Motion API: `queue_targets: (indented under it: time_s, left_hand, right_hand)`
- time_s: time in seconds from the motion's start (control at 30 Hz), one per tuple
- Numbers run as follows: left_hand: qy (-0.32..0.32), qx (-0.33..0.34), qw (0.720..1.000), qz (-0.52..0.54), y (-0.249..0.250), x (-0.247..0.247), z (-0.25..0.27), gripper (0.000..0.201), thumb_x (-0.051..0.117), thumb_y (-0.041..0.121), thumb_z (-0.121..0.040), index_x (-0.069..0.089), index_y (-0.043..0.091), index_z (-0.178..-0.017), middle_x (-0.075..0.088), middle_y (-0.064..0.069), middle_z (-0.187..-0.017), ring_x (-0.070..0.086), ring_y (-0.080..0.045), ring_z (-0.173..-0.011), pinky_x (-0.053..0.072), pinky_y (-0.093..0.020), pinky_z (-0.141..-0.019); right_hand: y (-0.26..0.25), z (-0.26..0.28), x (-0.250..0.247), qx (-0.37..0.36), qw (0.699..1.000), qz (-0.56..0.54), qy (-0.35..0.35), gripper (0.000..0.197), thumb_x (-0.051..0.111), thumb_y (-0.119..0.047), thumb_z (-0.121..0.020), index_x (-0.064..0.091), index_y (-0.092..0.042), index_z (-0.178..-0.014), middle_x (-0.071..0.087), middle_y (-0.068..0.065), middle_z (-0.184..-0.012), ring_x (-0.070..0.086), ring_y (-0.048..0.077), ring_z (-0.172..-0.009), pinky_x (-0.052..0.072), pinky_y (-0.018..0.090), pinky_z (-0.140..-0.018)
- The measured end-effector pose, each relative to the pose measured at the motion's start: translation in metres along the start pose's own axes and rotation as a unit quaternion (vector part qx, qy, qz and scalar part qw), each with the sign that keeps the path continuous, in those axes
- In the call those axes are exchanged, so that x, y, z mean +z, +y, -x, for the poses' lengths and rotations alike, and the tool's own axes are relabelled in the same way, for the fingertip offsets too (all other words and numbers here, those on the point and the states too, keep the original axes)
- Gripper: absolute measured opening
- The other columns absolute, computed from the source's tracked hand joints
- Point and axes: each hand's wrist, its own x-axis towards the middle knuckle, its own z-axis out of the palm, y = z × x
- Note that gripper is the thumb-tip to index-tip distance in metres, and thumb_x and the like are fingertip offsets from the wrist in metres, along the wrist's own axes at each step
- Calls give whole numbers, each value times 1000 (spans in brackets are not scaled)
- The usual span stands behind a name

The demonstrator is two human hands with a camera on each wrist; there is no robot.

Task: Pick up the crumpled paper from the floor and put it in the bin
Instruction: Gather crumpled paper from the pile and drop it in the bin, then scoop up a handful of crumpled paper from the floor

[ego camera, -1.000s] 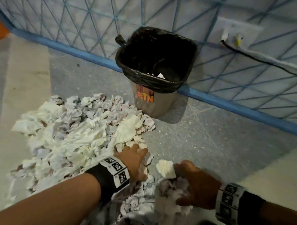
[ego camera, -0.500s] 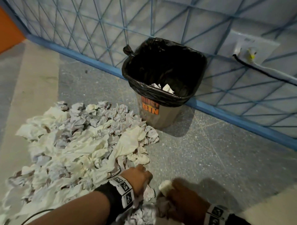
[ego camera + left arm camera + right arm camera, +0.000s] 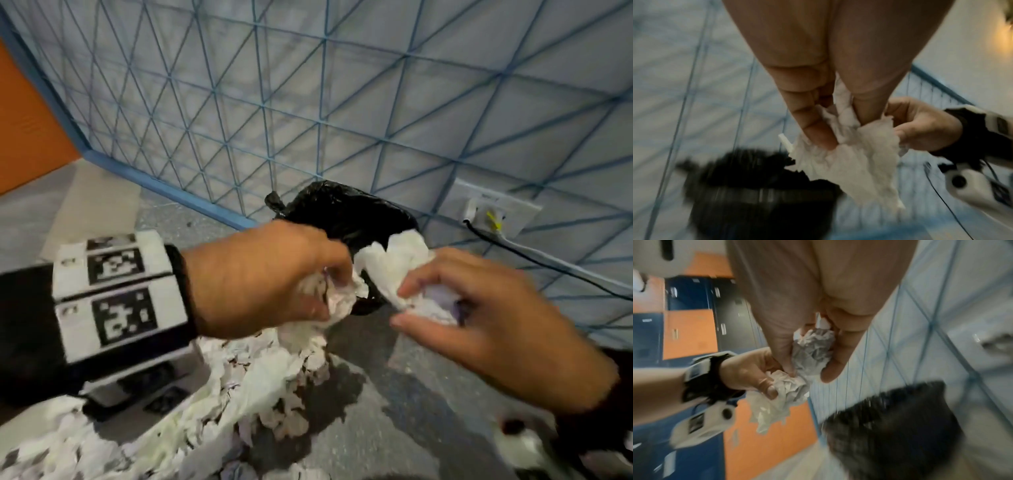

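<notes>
Both hands have risen off the floor pile since a second ago: left hand (image 3: 260,274) and right hand (image 3: 486,318) each grip crumpled paper (image 3: 394,260), the bin (image 3: 342,209) just beyond, the two about equally near.

Crumpled paper (image 3: 394,270) in both fists: thin, matt white, heavily creased w/ ragged edges; the floor pile (image 3: 260,383) looks the same. Bin (image 3: 342,212) is lined w/ wrinkled black plastic film, slightly glossy. Floor (image 3: 394,428) is speckled grey, matt & rough-looking; wall (image 3: 308,85) pale, matt, w/ blue lines.
</notes>
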Motion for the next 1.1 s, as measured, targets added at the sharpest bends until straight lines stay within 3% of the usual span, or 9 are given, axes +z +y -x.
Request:
queue_targets:
  time_s: [0.17, 0.37, 0.5, 0.63, 0.7, 0.77, 0.9, 0.97, 1.1]
  left_hand:
    - [204, -71, 976, 7, -24, -20, -68, 33, 68, 36, -80, 59, 30, -111, 55, 8, -99, 53, -15, -95, 31, -22, -74]
    - [149, -189, 970, 44, -50, 51, -94, 45, 58, 32, -88, 51, 24, -132, 51, -13, -132, 52, -33, -119, 41, -34, -96]
    - [249, -169, 953, 43, -55, 46, -67, 42, 55, 27, -87, 53, 22, -129, 53, -12, -125, 52, -31, -113, 41, -34, -93]
    - [282, -87, 954, 62, -46, 54, -24, 28, 54, 27, -83, 64, 17, -108, 62, -6, -100, 57, -23, -93, 41, -29, -81]
    - [234, -66, 966, 86, -43, 76, 1, 26, 53, 30, -81, 64, 17, -101, 62, -2, -93, 55, -18, -82, 42, -28, -74]
    - [113, -72, 987, 90, -41, 109, 22, 31, 52, 38, -82, 61, 20, -106, 59, 1, -96, 55, -16, -82, 44, -26, -73]
    - [-243, -72, 967, 11, -25, 196, 45, 61, 59, 46, -82, 35, 28, -135, 44, -3, -126, 55, -28, -109, 52, -40, -85]
    - [-317, -40, 948, -7, -14, 235, 46, 72, 62, 49, -79, 26, 30, -139, 35, -5, -135, 49, -32, -116, 50, -44, -89]
    - [-296, -31, 954, 26, 3, 300, 37, 58, 59, 40, -83, 35, 29, -134, 32, -9, -135, 49, -38, -112, 49, -47, -88]
  right_hand:
    - [35, -87, 7, 88, 989, 82, 90, 20, 74, -35, -74, 64, -25, -89, 64, 6, -95, 57, 22, -95, 34, 26, -81]
    - [59, -98, 58, 138, 980, 141, -20, 25, 64, -26, -83, 68, -17, -106, 60, 13, -118, 53, 30, -114, 38, 33, -97]
    - [51, -69, 55, 115, 986, 106, 62, 24, 60, -24, -86, 67, -14, -107, 58, 9, -121, 54, 24, -113, 34, 24, -95]
    - [24, -23, 79, 66, 981, 36, 176, 18, 60, -19, -86, 66, -9, -100, 62, 9, -106, 58, 23, -99, 44, 29, -88]
    - [13, 12, 103, 90, 990, 13, 110, 19, 59, -23, -88, 65, -12, -102, 61, 6, -103, 57, 21, -96, 43, 26, -84]
    - [6, 51, 124, 131, 991, 7, -37, 29, 55, -34, -87, 62, -18, -110, 59, 3, -108, 57, 23, -100, 45, 32, -87]
    - [5, 128, 164, 246, 870, 46, -425, 78, 57, -55, -83, 20, -29, -147, 27, 3, -148, 35, 26, -133, 31, 39, -110]
    - [5, 153, 188, 286, 842, 28, -456, 94, 63, -60, -76, 6, -38, -148, 12, 1, -154, 30, 28, -137, 31, 41, -111]
    - [3, 174, 240, 308, 853, 7, -422, 85, 74, -50, -67, 24, -38, -134, 24, 1, -139, 46, 32, -119, 46, 45, -96]
